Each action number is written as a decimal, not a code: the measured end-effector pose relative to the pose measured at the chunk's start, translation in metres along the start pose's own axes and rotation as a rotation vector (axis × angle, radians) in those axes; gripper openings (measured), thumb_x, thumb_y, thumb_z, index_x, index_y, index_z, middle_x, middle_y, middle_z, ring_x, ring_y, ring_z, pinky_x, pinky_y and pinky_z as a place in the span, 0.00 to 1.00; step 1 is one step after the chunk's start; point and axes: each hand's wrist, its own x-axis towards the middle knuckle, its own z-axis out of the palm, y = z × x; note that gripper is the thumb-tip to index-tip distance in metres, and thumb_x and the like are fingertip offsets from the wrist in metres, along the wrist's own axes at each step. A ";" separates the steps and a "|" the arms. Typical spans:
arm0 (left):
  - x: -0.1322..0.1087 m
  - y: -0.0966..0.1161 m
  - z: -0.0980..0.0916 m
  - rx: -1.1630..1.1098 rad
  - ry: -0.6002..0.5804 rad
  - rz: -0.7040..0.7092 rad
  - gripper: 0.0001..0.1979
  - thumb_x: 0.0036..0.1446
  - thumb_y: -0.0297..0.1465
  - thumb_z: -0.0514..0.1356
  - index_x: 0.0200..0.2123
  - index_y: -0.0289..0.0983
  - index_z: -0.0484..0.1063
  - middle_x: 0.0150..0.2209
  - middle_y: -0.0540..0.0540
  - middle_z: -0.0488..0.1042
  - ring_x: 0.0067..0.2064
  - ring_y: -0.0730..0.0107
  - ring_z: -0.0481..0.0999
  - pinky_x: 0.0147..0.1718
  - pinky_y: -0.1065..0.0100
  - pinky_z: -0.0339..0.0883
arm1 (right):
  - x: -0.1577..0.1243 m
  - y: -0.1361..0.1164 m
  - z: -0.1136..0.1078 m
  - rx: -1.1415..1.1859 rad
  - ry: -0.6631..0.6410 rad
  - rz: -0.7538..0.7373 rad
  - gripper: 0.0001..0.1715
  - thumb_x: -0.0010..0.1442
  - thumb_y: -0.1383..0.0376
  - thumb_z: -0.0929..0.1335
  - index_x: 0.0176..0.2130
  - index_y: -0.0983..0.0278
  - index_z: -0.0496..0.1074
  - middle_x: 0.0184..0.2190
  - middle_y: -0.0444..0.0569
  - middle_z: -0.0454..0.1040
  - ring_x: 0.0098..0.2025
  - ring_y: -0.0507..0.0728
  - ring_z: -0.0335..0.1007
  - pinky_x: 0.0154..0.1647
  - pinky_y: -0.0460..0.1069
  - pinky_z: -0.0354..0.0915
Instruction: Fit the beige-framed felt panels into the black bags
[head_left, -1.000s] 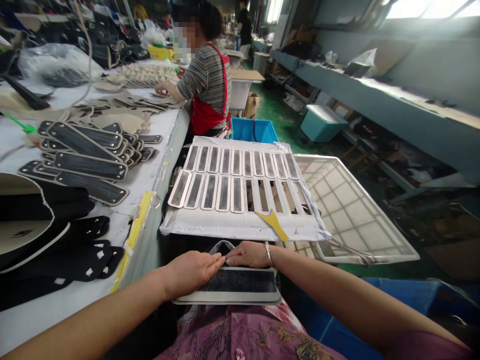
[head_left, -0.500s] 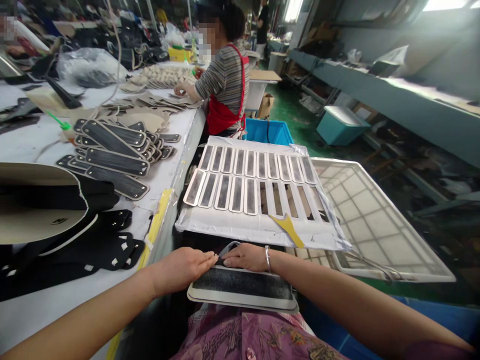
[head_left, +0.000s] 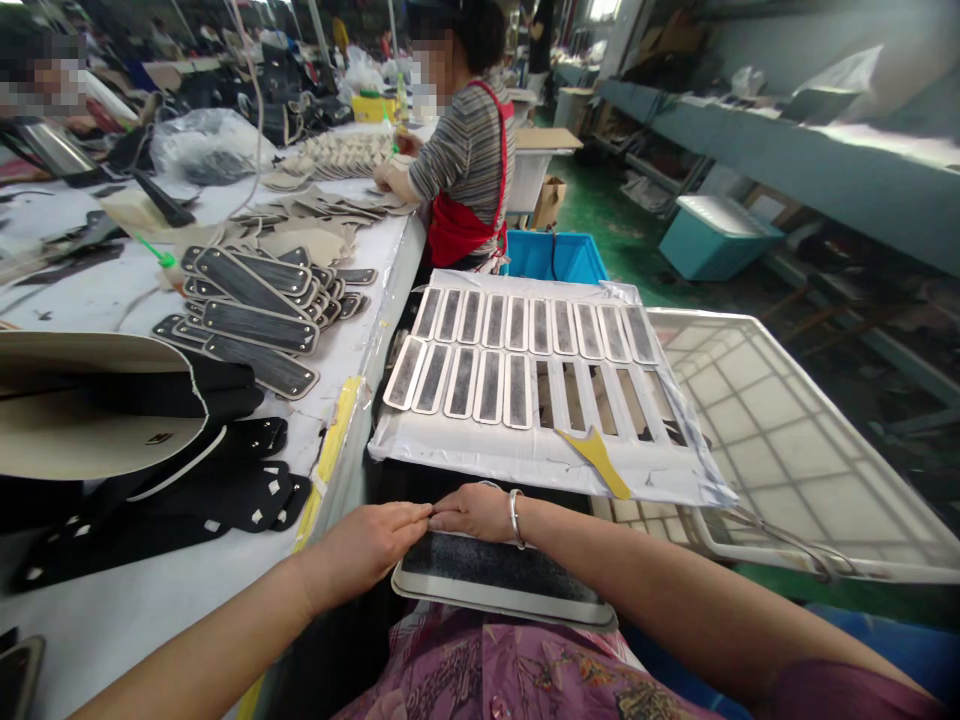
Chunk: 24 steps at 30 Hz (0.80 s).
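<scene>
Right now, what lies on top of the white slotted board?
Two rows of dark, pale-edged strips and a yellow forked piece lie on the white board. Whatever the strips cover cannot be seen.

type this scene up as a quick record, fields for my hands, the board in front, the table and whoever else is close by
hands: left hand and right hand together at the far edge of a pale-bordered dark panel; grip hidden
wrist: silvery bracelet, right arm
board: white board ahead, two rows of dark strips; open slots at the near row's right
on board: yellow forked piece, near side
table: white table at left, bearing heaped studded strips
nearby: person in striped sleeves, red apron
</scene>
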 end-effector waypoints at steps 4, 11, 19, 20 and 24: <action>0.009 0.011 -0.002 0.052 -0.054 -0.003 0.19 0.56 0.22 0.49 0.50 0.32 0.66 0.53 0.38 0.69 0.51 0.64 0.70 0.49 0.64 0.67 | -0.044 0.014 -0.009 0.005 0.020 0.007 0.22 0.63 0.57 0.59 0.50 0.62 0.71 0.44 0.48 0.74 0.44 0.56 0.69 0.45 0.47 0.61; 0.027 0.040 0.003 0.190 0.087 -0.048 0.13 0.60 0.26 0.50 0.43 0.32 0.71 0.47 0.39 0.73 0.50 0.56 0.70 0.50 0.52 0.64 | -0.128 0.037 -0.014 0.010 0.113 0.176 0.22 0.63 0.56 0.59 0.51 0.60 0.70 0.48 0.47 0.72 0.48 0.57 0.68 0.50 0.48 0.61; 0.070 0.134 0.030 -0.083 0.111 -0.010 0.09 0.59 0.31 0.53 0.42 0.38 0.68 0.40 0.44 0.72 0.39 0.64 0.69 0.38 0.62 0.67 | -0.193 0.022 0.044 -0.235 0.776 0.099 0.21 0.58 0.64 0.65 0.52 0.64 0.67 0.50 0.55 0.69 0.52 0.58 0.64 0.55 0.55 0.59; 0.072 0.141 0.033 -0.058 0.116 -0.013 0.08 0.59 0.30 0.53 0.41 0.38 0.69 0.38 0.44 0.72 0.38 0.63 0.69 0.37 0.62 0.67 | -0.204 0.021 0.058 -0.263 0.853 0.064 0.19 0.58 0.64 0.65 0.50 0.64 0.68 0.49 0.55 0.69 0.52 0.58 0.64 0.55 0.55 0.60; 0.071 0.150 0.043 0.050 0.157 0.008 0.09 0.58 0.28 0.53 0.43 0.36 0.67 0.38 0.43 0.71 0.39 0.63 0.69 0.39 0.61 0.65 | -0.221 0.025 0.107 -0.360 1.049 0.009 0.09 0.58 0.64 0.66 0.41 0.62 0.71 0.47 0.54 0.69 0.53 0.59 0.62 0.55 0.58 0.60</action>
